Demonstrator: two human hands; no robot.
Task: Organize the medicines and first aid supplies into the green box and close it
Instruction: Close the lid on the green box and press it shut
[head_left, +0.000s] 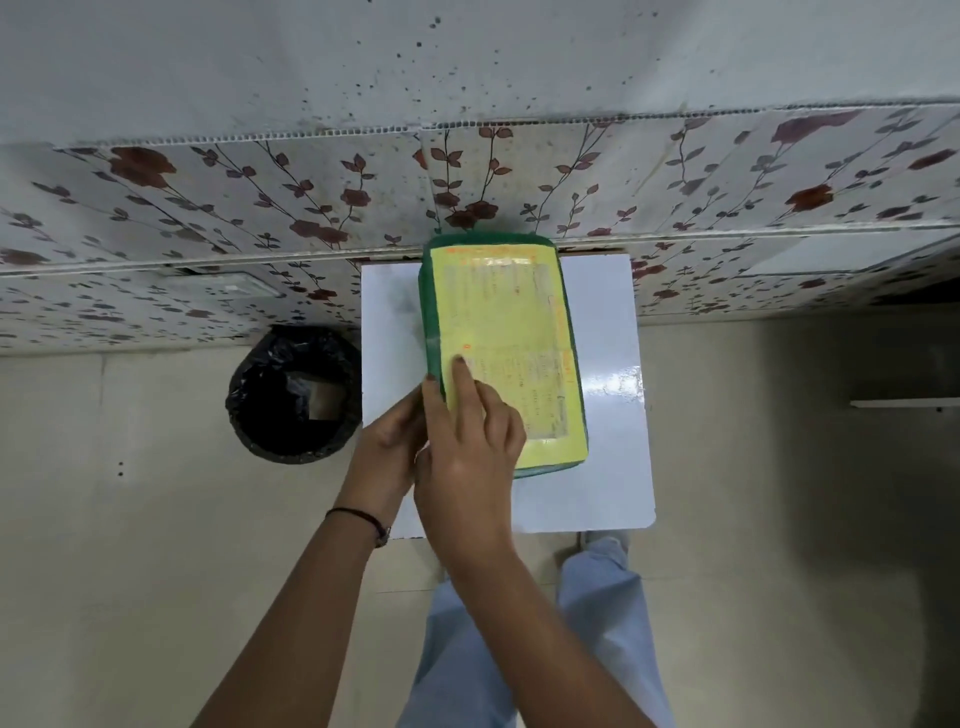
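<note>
The green box (501, 348) lies on the small white table (608, 415), lid down, its top covered by a yellow printed label. My right hand (467, 441) rests on the near left corner of the lid, its index finger stretched flat over the label. My left hand (392, 447) presses against the box's left side near that same corner, partly hidden behind the right hand. No medicines or first aid supplies are visible outside the box.
A black bin with a bin liner (296, 395) stands on the floor just left of the table. A floral-patterned wall panel (260, 208) runs behind the table. My legs in light blue trousers (519, 649) are below the table's near edge.
</note>
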